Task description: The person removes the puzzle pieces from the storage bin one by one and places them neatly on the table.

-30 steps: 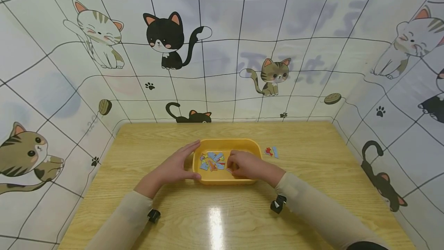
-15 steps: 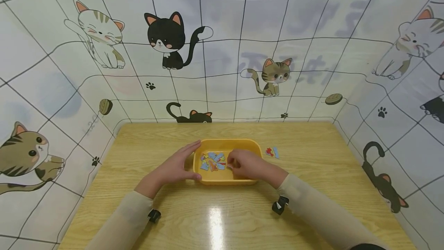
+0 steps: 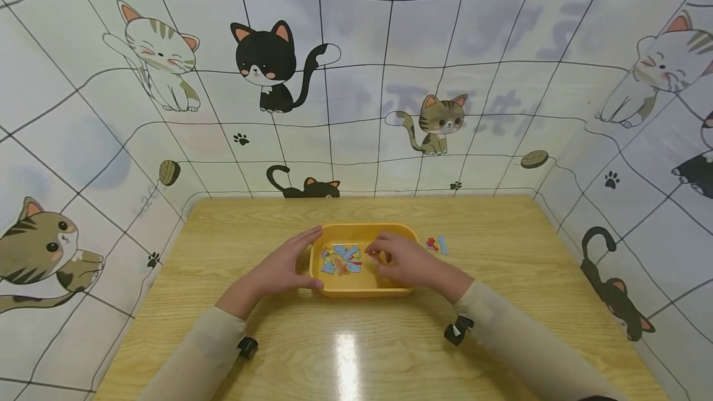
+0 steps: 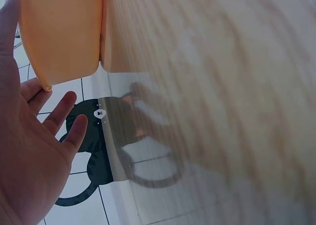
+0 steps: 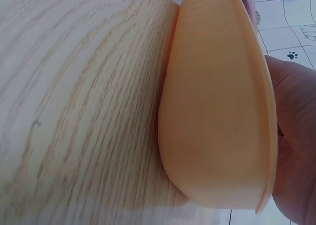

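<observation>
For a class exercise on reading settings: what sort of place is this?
Perhaps a small booth or play corner: cartoon-cat walls enclose a wood-grain table on three sides, and a yellow tray holds small colourful pieces.

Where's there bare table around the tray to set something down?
Bare table lies between tray and wall, before the tray between the sleeves, and right of the loose pieces. Crowded: inside the tray, scattered pieces at left and the right hand at right.
</observation>
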Motion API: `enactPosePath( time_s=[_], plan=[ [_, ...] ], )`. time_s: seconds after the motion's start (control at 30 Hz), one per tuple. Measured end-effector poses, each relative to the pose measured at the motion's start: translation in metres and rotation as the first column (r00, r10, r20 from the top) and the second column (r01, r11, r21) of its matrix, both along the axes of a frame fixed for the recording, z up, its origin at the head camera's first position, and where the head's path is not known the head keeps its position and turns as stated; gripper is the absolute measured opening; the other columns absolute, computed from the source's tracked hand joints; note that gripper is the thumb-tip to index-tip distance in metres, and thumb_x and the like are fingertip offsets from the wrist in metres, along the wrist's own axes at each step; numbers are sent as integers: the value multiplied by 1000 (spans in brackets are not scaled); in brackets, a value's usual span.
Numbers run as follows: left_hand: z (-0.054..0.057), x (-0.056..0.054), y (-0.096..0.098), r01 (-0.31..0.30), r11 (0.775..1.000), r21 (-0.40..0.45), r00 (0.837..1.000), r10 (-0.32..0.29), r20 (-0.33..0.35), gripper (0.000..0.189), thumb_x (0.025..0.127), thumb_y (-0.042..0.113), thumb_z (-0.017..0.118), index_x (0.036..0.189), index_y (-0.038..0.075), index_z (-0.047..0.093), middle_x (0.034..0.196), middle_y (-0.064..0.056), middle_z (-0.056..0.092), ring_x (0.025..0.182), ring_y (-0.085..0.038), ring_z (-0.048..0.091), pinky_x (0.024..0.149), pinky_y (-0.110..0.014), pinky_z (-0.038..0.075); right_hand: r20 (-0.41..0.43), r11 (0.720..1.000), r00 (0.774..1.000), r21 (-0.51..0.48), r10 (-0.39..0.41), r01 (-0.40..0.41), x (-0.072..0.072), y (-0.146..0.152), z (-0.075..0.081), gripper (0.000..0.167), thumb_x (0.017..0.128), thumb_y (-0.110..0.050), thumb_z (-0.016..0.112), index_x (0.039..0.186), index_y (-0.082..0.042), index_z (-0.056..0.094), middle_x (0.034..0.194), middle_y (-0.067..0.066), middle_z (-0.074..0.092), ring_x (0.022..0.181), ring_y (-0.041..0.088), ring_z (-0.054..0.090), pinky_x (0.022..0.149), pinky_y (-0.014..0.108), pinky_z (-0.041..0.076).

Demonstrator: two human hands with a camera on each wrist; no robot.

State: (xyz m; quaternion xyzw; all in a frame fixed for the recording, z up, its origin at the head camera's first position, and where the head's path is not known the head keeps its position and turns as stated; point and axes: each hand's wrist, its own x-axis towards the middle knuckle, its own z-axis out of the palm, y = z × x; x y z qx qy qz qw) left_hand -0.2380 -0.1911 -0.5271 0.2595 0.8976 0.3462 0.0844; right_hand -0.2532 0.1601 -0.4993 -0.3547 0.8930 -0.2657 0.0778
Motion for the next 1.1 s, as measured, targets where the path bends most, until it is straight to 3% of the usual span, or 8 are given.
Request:
enactPosePath(
  time_s=[0.5, 0.87, 1.1],
  plan=[
    [-2, -1, 0, 2, 1000, 4, 1000, -2, -4, 123, 79, 52, 100, 176, 15, 33, 183, 7, 22, 168, -33, 21, 133, -62, 23, -68, 994, 998, -108, 12, -19, 4, 25, 8, 32, 102, -19, 83, 131, -6, 78, 113, -4, 69, 84, 17, 63, 72, 28, 55],
    [0, 0, 0, -5, 1000, 7, 1000, 5, 14, 124, 79, 54, 99, 176, 17, 32, 183, 8, 21, 169, -33, 20, 133, -64, 23, -143, 996, 990, -90, 2, -15, 8, 42, 16, 33, 98, -21, 87, 128, -12, 79, 112, -6, 69, 85, 14, 63, 69, 27, 55],
    [-1, -1, 0, -6, 1000, -3, 1000, 6, 4, 124, 79, 54, 99, 176, 17, 32, 183, 9, 21, 169, -32, 20, 133, -64, 23, -188, 998, 982, -68, -25, 13, 6, 63, 20, 35, 98, -22, 87, 129, -11, 79, 111, -3, 68, 87, 19, 68, 71, 28, 57]
  ],
)
